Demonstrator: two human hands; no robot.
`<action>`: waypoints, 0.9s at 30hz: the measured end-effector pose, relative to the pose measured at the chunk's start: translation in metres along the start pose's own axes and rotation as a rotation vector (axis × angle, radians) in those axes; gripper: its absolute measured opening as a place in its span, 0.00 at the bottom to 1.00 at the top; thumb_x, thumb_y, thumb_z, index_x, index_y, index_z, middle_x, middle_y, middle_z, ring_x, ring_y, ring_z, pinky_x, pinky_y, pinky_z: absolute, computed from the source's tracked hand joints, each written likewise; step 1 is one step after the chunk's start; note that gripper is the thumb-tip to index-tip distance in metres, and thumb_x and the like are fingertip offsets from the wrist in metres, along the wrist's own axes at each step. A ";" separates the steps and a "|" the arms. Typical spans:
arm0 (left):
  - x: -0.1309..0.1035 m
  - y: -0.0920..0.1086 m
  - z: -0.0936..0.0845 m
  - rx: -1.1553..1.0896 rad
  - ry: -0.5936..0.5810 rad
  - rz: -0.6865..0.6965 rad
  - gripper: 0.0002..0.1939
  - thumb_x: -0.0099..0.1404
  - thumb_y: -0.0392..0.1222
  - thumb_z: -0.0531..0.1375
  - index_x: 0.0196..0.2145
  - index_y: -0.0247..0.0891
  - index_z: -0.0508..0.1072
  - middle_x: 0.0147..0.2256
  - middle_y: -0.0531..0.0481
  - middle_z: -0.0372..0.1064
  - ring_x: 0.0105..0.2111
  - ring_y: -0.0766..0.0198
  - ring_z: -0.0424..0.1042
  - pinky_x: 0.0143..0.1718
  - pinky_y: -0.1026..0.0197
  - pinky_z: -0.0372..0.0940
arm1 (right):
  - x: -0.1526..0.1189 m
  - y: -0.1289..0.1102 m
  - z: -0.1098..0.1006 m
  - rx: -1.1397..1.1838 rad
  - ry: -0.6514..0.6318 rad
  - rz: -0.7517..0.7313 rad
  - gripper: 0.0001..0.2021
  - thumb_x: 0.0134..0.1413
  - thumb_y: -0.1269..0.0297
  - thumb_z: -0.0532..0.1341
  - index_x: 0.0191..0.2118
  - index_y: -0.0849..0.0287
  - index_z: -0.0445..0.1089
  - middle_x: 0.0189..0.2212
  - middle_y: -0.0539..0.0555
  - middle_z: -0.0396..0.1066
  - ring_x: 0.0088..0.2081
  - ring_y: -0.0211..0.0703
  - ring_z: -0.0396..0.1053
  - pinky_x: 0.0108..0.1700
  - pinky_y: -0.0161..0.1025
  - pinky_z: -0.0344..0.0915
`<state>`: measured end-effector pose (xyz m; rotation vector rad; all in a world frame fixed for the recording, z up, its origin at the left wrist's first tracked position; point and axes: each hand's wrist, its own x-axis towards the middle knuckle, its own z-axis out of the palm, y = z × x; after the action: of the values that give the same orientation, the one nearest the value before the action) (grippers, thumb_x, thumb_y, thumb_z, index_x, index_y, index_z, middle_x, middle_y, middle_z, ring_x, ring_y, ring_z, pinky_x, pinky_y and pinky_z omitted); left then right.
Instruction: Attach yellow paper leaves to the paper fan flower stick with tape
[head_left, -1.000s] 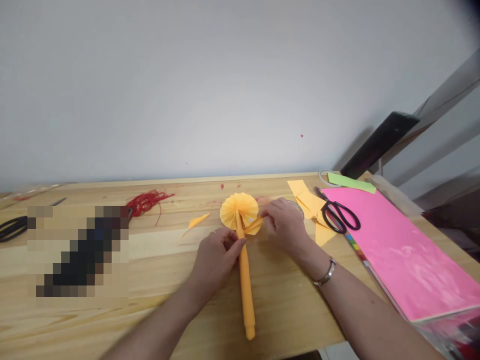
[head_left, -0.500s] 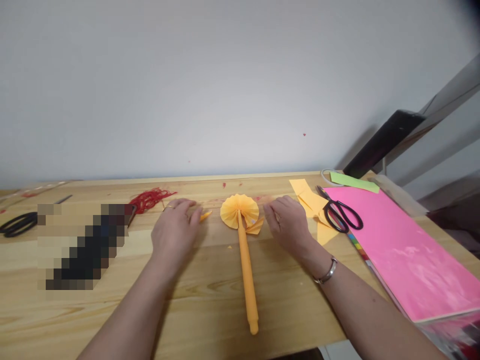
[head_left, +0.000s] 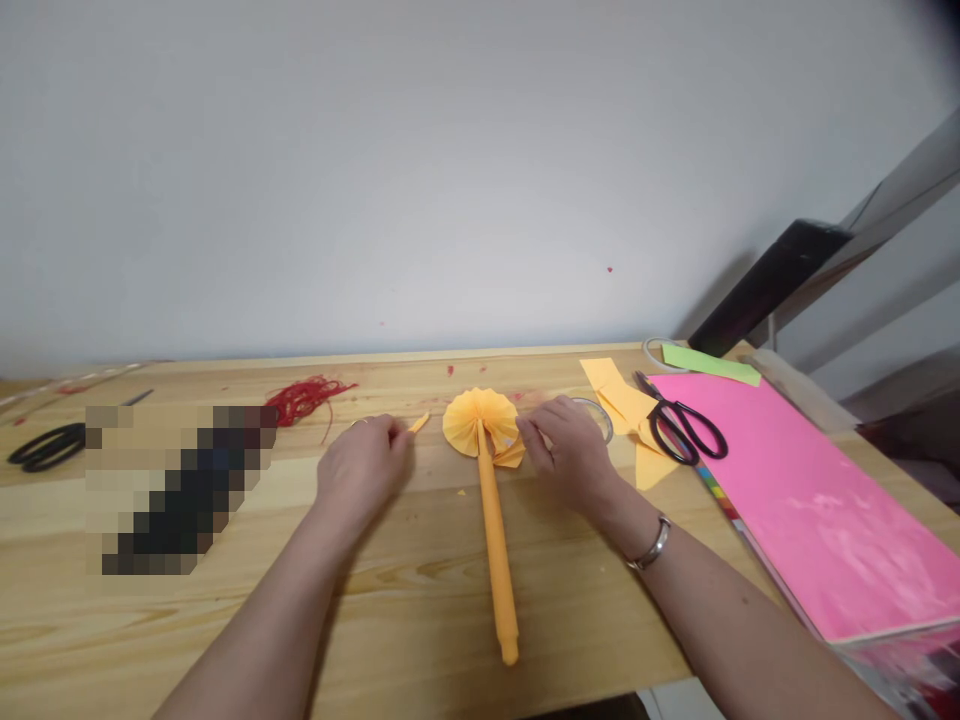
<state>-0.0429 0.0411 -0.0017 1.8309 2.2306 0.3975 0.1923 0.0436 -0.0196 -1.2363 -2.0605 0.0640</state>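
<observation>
A yellow-orange pleated paper rosette (head_left: pixel 465 420) lies on the wooden table, a long rolled-paper stick (head_left: pixel 496 550) running from its middle toward me. To the left of it, my left hand (head_left: pixel 365 455) is closed on a small orange paper piece (head_left: pixel 420 423), whose pointed end sticks out past the thumb. My right hand (head_left: pixel 568 445) has its fingers bent together at the rosette's right edge, close to a loose paper flap (head_left: pixel 511 458). Whether it touches the rosette or holds anything is hidden. Just behind that hand shows part of a clear tape ring (head_left: pixel 604 418).
Yellow paper scraps (head_left: pixel 609 385) and black-handled scissors (head_left: pixel 688 432) lie at right, beside a pink paper pack (head_left: pixel 810 500) and a green strip (head_left: pixel 709 364). Red thread (head_left: pixel 304 400), a blurred-out dark object (head_left: pixel 191 500) and more scissors (head_left: pixel 49 448) are at left. The wall rises behind.
My left hand has moved slightly right and turned, its fingers more closed around the paper piece. My right hand has shifted a little left toward the rosette, and the tape ring now shows behind it.
</observation>
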 end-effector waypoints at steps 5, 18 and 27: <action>-0.013 0.019 0.005 -0.865 -0.230 -0.072 0.14 0.54 0.50 0.60 0.20 0.37 0.68 0.15 0.55 0.60 0.16 0.69 0.55 0.20 0.65 0.48 | -0.002 -0.015 -0.001 0.358 -0.116 0.104 0.11 0.57 0.65 0.55 0.25 0.58 0.67 0.24 0.51 0.65 0.29 0.38 0.60 0.33 0.36 0.57; -0.040 0.038 0.017 -1.182 -0.648 -0.062 0.13 0.52 0.48 0.64 0.24 0.34 0.72 0.16 0.57 0.59 0.16 0.75 0.53 0.18 0.69 0.44 | 0.002 -0.030 -0.003 0.982 -0.410 0.668 0.13 0.46 0.58 0.63 0.20 0.61 0.66 0.14 0.44 0.58 0.18 0.30 0.52 0.22 0.32 0.49; -0.037 0.035 0.019 -1.350 -0.919 -0.090 0.13 0.52 0.47 0.65 0.26 0.32 0.76 0.25 0.49 0.68 0.16 0.78 0.53 0.15 0.70 0.38 | 0.000 -0.023 -0.001 1.172 -0.365 0.731 0.15 0.45 0.55 0.64 0.21 0.62 0.64 0.15 0.45 0.58 0.18 0.29 0.50 0.22 0.32 0.46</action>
<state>0.0033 0.0127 -0.0068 0.8307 0.9039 0.6299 0.1754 0.0309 -0.0100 -1.0996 -1.2474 1.6524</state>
